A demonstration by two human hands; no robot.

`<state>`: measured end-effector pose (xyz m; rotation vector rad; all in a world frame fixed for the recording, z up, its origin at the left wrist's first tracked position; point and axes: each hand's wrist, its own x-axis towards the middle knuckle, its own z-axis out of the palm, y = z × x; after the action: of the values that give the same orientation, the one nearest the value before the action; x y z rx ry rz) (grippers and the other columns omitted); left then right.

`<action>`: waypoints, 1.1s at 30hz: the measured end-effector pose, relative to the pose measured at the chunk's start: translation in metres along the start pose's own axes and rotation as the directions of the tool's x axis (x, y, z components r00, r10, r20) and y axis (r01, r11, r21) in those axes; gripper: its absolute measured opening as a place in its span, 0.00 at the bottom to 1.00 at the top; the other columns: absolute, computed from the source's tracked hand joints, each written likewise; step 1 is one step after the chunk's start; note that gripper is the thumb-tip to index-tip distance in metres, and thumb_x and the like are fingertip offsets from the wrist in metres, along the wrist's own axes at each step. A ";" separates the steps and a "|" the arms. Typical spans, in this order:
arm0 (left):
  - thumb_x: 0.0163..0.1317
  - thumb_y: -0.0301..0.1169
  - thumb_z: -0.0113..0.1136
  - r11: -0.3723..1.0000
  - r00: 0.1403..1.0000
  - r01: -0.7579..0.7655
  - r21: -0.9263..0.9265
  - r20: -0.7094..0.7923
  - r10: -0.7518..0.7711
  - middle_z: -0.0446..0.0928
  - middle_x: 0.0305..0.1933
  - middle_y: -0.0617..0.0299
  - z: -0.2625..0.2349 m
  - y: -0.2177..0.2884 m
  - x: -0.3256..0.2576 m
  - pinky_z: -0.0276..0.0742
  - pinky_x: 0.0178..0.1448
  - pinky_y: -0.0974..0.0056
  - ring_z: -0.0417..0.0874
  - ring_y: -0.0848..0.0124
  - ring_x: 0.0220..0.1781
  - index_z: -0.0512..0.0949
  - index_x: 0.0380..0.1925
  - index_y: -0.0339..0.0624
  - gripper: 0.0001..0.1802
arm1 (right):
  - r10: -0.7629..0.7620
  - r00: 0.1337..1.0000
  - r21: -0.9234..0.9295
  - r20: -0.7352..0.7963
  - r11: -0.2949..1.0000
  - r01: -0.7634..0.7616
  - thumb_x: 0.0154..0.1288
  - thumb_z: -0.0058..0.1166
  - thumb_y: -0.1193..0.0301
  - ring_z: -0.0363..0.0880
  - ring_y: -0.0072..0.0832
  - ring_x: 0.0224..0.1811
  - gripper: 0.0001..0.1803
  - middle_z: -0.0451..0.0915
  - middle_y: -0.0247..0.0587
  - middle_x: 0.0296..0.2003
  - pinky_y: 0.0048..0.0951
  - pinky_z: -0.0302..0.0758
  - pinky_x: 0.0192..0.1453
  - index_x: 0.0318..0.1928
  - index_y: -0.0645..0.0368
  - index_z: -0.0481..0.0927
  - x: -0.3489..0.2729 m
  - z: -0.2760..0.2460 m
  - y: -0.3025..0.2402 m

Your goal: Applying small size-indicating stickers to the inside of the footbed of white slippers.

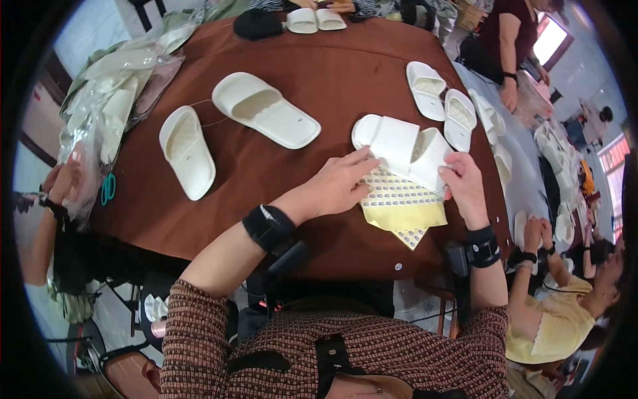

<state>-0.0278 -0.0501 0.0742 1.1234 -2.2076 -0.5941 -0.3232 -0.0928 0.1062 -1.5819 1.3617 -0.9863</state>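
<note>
In front of me lies a pair of white slippers [397, 147], one overlapping the other, on top of sticker sheets [407, 214] with yellow backing and rows of small printed marks. My left hand [337, 185] comes in from the left, its fingers stretched and apart, fingertips touching the near slipper edge and the sheet. At the right end of the pair, my right hand [466, 186] is closed, thumb and fingers gripping the slipper's edge. Whether a small sticker is between those fingers is hidden. Both wrists wear black bands.
A brown cloth covers the table [292, 199]. Another tied pair includes a large white slipper [266, 110] at left; a smaller pair [442, 100] stands at right. Plastic-bagged slippers [119, 93] and teal scissors [108, 189] lie at the left edge. Other people work around the table.
</note>
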 end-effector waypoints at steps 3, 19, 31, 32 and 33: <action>0.63 0.28 0.58 0.989 1.000 0.006 -0.145 -0.021 -0.009 0.66 0.69 0.36 -0.017 -0.007 -0.007 0.73 0.64 0.55 0.80 0.47 0.57 0.70 0.65 0.36 0.29 | -0.044 0.999 -0.047 0.018 0.998 0.045 0.65 0.56 0.76 0.75 0.19 0.26 0.11 0.79 0.38 0.32 0.21 0.71 0.24 0.47 0.63 0.73 0.002 0.001 -0.002; 0.65 0.44 0.57 0.494 0.828 0.558 0.667 -0.411 -0.382 0.83 0.43 0.42 -0.160 -0.115 -0.062 0.75 0.53 0.44 0.83 0.48 0.49 0.79 0.41 0.35 0.20 | -0.181 0.980 -0.216 0.084 0.957 0.196 0.67 0.54 0.80 0.76 0.17 0.35 0.09 0.81 0.33 0.37 0.21 0.75 0.42 0.48 0.64 0.78 -0.048 -0.004 -0.024; 0.66 0.46 0.56 0.477 0.799 0.600 0.642 -0.494 -0.342 0.84 0.32 0.44 -0.183 -0.114 -0.068 0.80 0.47 0.46 0.86 0.47 0.38 0.83 0.29 0.35 0.23 | -0.150 0.982 -0.157 0.113 0.973 0.166 0.68 0.54 0.79 0.75 0.15 0.36 0.07 0.82 0.31 0.36 0.20 0.73 0.43 0.46 0.65 0.80 -0.063 0.000 -0.039; 0.66 0.46 0.56 0.474 0.800 0.600 0.644 -0.495 -0.340 0.84 0.32 0.44 -0.183 -0.113 -0.067 0.80 0.47 0.46 0.86 0.47 0.38 0.83 0.29 0.35 0.23 | -0.185 0.977 -0.135 0.107 0.971 0.198 0.68 0.54 0.79 0.75 0.15 0.37 0.08 0.81 0.31 0.36 0.20 0.74 0.43 0.46 0.65 0.80 -0.062 0.002 -0.035; 0.66 0.50 0.55 0.491 0.782 0.624 0.609 -0.475 -0.404 0.84 0.34 0.41 -0.183 -0.111 -0.065 0.79 0.48 0.44 0.85 0.45 0.40 0.81 0.31 0.33 0.26 | -0.219 0.971 -0.114 0.100 0.967 0.230 0.68 0.54 0.79 0.75 0.15 0.37 0.08 0.81 0.31 0.36 0.21 0.74 0.43 0.46 0.65 0.79 -0.062 0.004 -0.034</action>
<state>0.1892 -0.0792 0.1196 2.2098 -1.8367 0.3331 -0.3148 -0.0275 0.1331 -1.8840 1.2233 -0.9685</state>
